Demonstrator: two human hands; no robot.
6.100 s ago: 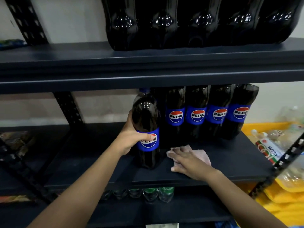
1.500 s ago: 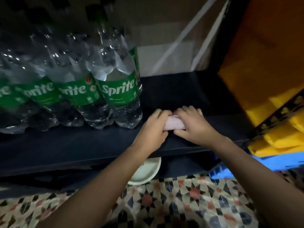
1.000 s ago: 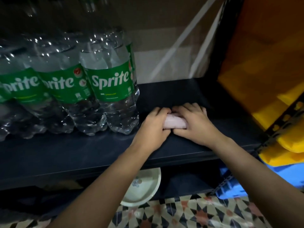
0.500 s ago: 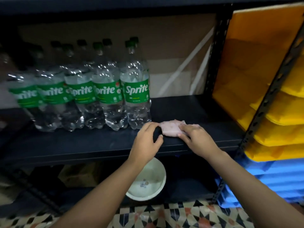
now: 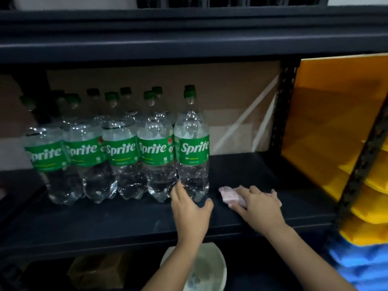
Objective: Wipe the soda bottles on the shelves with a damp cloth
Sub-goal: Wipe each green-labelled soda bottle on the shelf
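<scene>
Sprite bottles (image 5: 117,156) stand upright in a tight row on the dark shelf (image 5: 105,225), and my left hand (image 5: 190,213) is at the foot of the rightmost Sprite bottle (image 5: 192,152): the fingers (image 5: 178,192) lie against its clear lower left side and the thumb reaches round toward its right side, so the hand cups the base loosely, though I cannot tell how firmly it grips. My right hand (image 5: 257,207) lies flat on the pink cloth (image 5: 230,196), fingers straight and spread, pressing it onto the shelf just to the right of that bottle; the cloth's bunched left end sticks out past my fingertips and does not touch the bottle. Each front bottle wears a green label and a green cap, and more caps show from a second row behind them. Behind the bottles is a brown cardboard panel (image 5: 231,97) crossed by pale tape. Overhead runs the dark upper shelf (image 5: 189,34). To the right, past the perforated black upright (image 5: 283,110), yellow bins (image 5: 336,122) are stacked, with blue bins (image 5: 361,261) below them. Under the shelf, between my forearms, sits a white bowl (image 5: 210,267), and a brown cardboard box (image 5: 98,269) rests to its left.
</scene>
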